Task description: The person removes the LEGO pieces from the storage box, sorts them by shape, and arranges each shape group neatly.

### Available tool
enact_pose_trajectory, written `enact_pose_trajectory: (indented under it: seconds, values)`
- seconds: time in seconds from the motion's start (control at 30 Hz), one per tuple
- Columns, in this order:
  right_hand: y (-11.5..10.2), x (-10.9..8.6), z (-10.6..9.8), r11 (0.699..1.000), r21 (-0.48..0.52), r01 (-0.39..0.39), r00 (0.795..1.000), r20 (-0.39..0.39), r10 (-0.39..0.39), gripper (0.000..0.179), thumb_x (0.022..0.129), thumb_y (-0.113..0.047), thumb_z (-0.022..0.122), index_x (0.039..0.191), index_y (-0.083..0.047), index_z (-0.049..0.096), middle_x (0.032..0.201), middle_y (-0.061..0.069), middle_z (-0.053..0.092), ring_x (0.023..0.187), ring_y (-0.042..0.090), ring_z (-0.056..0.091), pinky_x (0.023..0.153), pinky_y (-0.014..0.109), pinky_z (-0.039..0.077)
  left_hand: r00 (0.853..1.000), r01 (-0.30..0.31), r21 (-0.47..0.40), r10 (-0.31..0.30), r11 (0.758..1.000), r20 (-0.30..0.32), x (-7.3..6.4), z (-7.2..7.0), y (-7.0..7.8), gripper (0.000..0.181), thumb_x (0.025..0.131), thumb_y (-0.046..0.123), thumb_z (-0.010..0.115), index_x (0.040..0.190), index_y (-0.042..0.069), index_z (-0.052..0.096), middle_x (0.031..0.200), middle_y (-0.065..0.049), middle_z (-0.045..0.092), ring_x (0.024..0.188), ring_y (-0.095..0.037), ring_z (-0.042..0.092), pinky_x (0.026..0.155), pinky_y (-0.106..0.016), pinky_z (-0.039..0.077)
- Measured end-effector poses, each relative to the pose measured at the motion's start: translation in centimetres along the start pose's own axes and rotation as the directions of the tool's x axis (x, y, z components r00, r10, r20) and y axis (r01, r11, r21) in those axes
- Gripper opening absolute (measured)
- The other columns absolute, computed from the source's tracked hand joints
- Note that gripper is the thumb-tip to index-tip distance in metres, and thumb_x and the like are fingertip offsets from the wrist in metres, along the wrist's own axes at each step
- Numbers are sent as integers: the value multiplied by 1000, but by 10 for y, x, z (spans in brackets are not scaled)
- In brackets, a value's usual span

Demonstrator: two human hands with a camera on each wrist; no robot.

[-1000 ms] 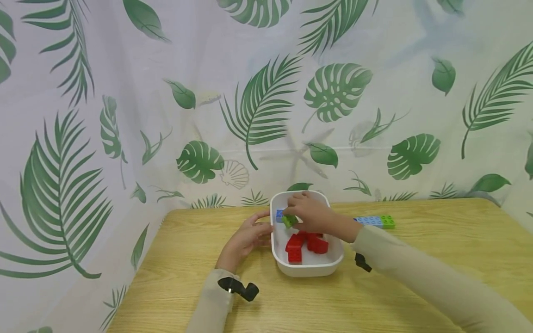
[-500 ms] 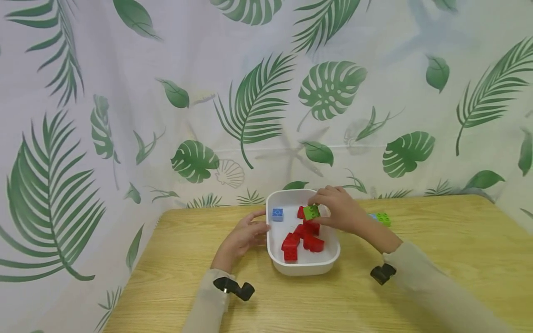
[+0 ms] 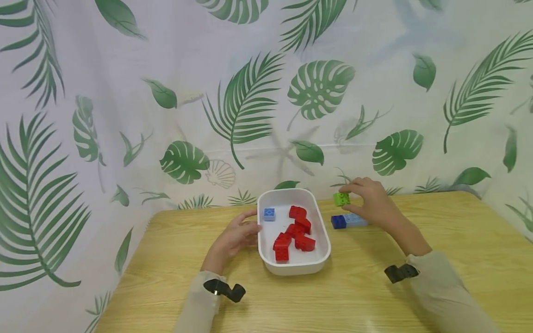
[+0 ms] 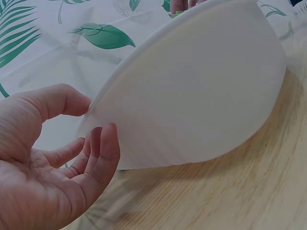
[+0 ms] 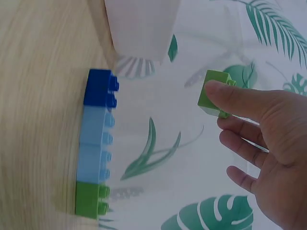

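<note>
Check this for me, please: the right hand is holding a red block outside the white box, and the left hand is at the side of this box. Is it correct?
Not quite: the held block is green, not red, as the right wrist view shows. The right hand is holding it outside the white box, and the left hand is at the side of this box.

Soft, even light over the scene, dimmer and greyer in both wrist views.
From where I stand, the leaf-printed curtain (image 3: 258, 111) looks cool and mauve at left, warmer toward the right, and the wooden table (image 3: 358, 286) catches a faint glare along its near side. The white tub (image 4: 201, 96) throws a soft-edged shadow onto the wood; fine detail looks slightly soft.
</note>
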State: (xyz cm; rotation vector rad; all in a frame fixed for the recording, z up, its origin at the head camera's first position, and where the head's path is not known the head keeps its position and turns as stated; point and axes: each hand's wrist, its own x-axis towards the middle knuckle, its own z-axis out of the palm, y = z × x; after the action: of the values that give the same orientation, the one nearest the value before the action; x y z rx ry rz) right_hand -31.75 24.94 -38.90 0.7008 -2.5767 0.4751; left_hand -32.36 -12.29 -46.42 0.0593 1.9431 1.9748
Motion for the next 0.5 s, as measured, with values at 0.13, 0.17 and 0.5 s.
enact_pose_trajectory:
  seconds: [0.13, 0.17, 0.5]
  values:
    - [13, -5, -7, 999, 12, 40, 996, -76, -39, 41, 74, -6, 88, 112, -3, 75, 104, 16, 70, 99, 37, 62, 87, 60, 47, 1000, -4, 2, 4, 1000, -6, 1, 1, -1, 64, 93, 10, 66, 153, 13, 42, 135, -25, 62, 102, -23, 69, 92, -40, 59]
    - [15, -6, -9, 998, 12, 60, 993, -100, -58, 41, 73, -5, 89, 111, -2, 75, 102, 16, 70, 97, 36, 62, 86, 59, 48, 1000, -5, 2, 5, 1000, -7, 0, 1, -1, 64, 93, 10, 66, 153, 13, 42, 135, -25, 63, 102, -23, 69, 92, -41, 59]
    - [55, -18, -22, 992, -100, 81, 975, -197, -100, 41, 68, -5, 90, 107, -3, 76, 97, 18, 69, 91, 40, 62, 72, 55, 47, 1000, -20, 1, 20, 1000, 12, 0, 1, -2, 63, 94, 8, 63, 153, 10, 40, 136, -27, 59, 98, -22, 68, 92, -41, 58]
